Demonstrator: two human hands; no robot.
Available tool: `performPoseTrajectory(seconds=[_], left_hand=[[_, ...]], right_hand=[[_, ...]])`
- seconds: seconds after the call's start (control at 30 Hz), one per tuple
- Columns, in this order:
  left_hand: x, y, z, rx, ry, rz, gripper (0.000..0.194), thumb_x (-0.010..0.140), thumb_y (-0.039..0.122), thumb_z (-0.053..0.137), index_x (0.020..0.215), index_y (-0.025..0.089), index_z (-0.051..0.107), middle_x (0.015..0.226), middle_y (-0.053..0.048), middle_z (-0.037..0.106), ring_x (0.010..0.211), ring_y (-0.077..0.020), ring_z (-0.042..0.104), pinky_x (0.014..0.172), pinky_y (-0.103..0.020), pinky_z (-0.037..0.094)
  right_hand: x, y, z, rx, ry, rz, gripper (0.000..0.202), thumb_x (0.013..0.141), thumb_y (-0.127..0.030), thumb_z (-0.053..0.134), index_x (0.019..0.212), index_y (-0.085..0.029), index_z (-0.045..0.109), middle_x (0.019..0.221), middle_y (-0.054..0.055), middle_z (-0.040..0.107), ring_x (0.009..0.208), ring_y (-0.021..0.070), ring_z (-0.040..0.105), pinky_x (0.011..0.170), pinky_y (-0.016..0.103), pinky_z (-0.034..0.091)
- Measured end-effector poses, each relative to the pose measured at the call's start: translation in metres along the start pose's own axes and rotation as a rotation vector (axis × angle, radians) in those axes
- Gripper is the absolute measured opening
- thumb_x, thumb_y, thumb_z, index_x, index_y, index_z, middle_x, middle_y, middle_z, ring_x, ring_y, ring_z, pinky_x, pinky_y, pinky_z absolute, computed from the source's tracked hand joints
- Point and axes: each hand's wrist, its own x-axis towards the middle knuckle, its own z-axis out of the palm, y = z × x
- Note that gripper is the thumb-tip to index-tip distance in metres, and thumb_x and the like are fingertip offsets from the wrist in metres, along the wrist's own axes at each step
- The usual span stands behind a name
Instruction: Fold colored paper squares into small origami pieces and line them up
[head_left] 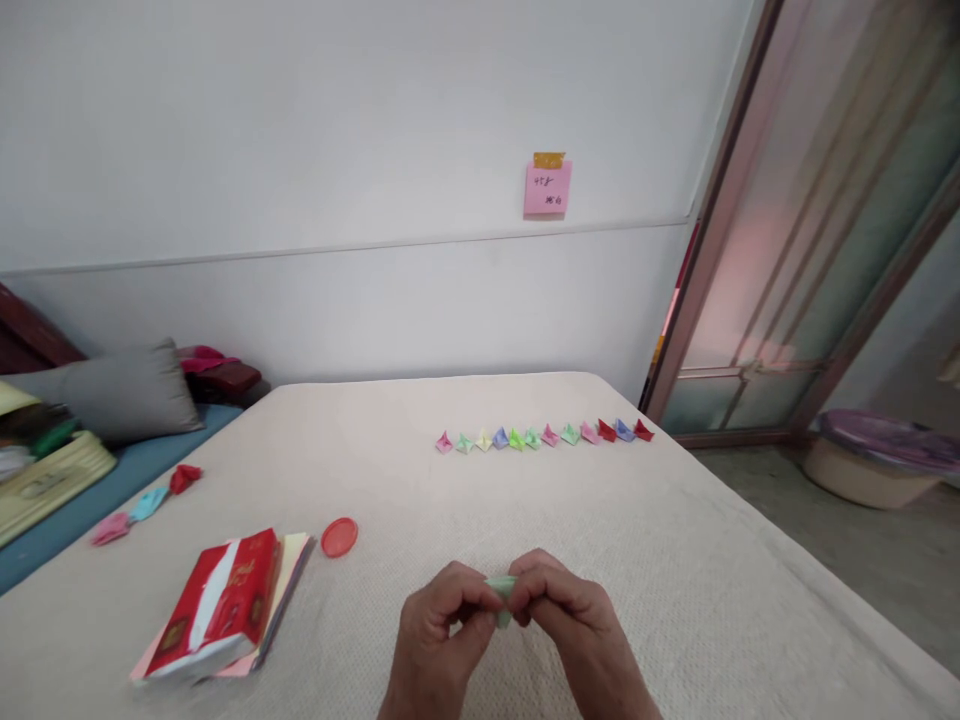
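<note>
On my feed I see the left hand (442, 628) and right hand (576, 612) pinching pale green paper (500, 583) between their fingers, above the table (352, 635).

The held paper (503, 589) was pale mint green. The row of folded paper shapes (517, 439) ran, left to right, pink, mint, cream, periwinkle blue, lime, mint, pink, mint, pink, red, blue and deep red. Three other folded pieces (148, 503) were pink, light blue and red. A red packet (244, 585) bore a white band, above paper sheets (293, 565) showing pale yellow and pink. The round disc (340, 537) was red. The cream cloth (712, 580) had a fine dotted pattern. On the white wall (300, 130), a pink note (547, 190) carried dark writing under golden tape (549, 159).
</note>
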Motion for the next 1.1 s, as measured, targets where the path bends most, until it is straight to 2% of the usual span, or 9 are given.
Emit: performPoseTrajectory(seconds=[0.13, 0.23, 0.33, 0.47, 0.67, 0.9, 1.1], left_hand=[[-0.001, -0.004, 0.002, -0.007, 0.086, -0.058, 0.009, 0.08, 0.019, 0.062, 0.071, 0.019, 0.059, 0.064, 0.002, 0.059, 0.058, -0.011, 0.048, 0.054, -0.02, 0.034], [-0.003, -0.004, 0.002, -0.003, 0.12, -0.075, 0.011, 0.081, 0.024, 0.062, 0.073, 0.019, 0.057, 0.062, 0.003, 0.057, 0.056, -0.0106, 0.045, 0.053, -0.02, 0.033], [-0.004, -0.002, 0.004, -0.008, 0.146, -0.109, 0.01, 0.079, 0.027, 0.064, 0.079, 0.02, 0.057, 0.063, 0.003, 0.058, 0.056, -0.0111, 0.046, 0.053, -0.02, 0.034], [-0.003, -0.001, 0.006, -0.108, 0.15, -0.187, 0.02, 0.074, 0.026, 0.067, 0.092, 0.02, 0.059, 0.07, 0.001, 0.06, 0.06, -0.0126, 0.05, 0.055, -0.021, 0.037], [0.003, -0.002, 0.003, -0.18, 0.054, -0.281, 0.005, 0.068, 0.018, 0.067, 0.072, 0.016, 0.064, 0.055, 0.004, 0.052, 0.05, -0.0088, 0.043, 0.047, -0.019, 0.031], [0.004, 0.001, 0.005, -0.224, 0.035, -0.307, 0.008, 0.066, 0.017, 0.069, 0.066, 0.016, 0.062, 0.052, 0.004, 0.055, 0.049, -0.0088, 0.045, 0.047, -0.019, 0.034], [0.004, 0.003, 0.004, -0.189, 0.019, -0.307, 0.007, 0.064, 0.015, 0.067, 0.063, 0.016, 0.06, 0.052, 0.004, 0.056, 0.047, -0.0083, 0.044, 0.046, -0.019, 0.032]], right_hand=[[0.001, 0.004, 0.003, 0.207, 0.001, 0.086, 0.011, 0.071, -0.012, 0.062, 0.075, -0.023, 0.061, 0.073, -0.001, 0.059, 0.07, 0.0164, 0.051, 0.063, 0.027, 0.038], [0.002, 0.008, 0.004, 0.238, 0.036, 0.143, 0.017, 0.07, -0.021, 0.072, 0.083, -0.022, 0.061, 0.07, -0.002, 0.059, 0.066, 0.0146, 0.051, 0.058, 0.024, 0.036], [0.002, 0.01, 0.003, 0.142, 0.044, 0.139, 0.013, 0.072, -0.028, 0.073, 0.075, -0.019, 0.064, 0.059, -0.004, 0.054, 0.058, 0.0124, 0.046, 0.055, 0.023, 0.035], [0.002, 0.01, 0.003, 0.063, 0.099, 0.115, 0.016, 0.072, -0.032, 0.071, 0.067, -0.018, 0.065, 0.053, -0.003, 0.053, 0.055, 0.013, 0.045, 0.054, 0.024, 0.035], [0.002, 0.01, 0.001, 0.06, 0.11, 0.105, 0.017, 0.071, -0.03, 0.073, 0.062, -0.017, 0.065, 0.049, -0.004, 0.052, 0.052, 0.0118, 0.044, 0.052, 0.024, 0.033], [0.002, 0.016, -0.004, 0.145, 0.053, 0.1, 0.021, 0.068, -0.029, 0.075, 0.056, -0.018, 0.062, 0.048, -0.005, 0.048, 0.05, 0.0105, 0.038, 0.05, 0.023, 0.028], [-0.001, 0.006, -0.005, -0.039, 0.044, 0.046, 0.029, 0.073, -0.031, 0.069, 0.051, -0.019, 0.054, 0.051, -0.004, 0.044, 0.054, 0.0129, 0.035, 0.052, 0.026, 0.027]])
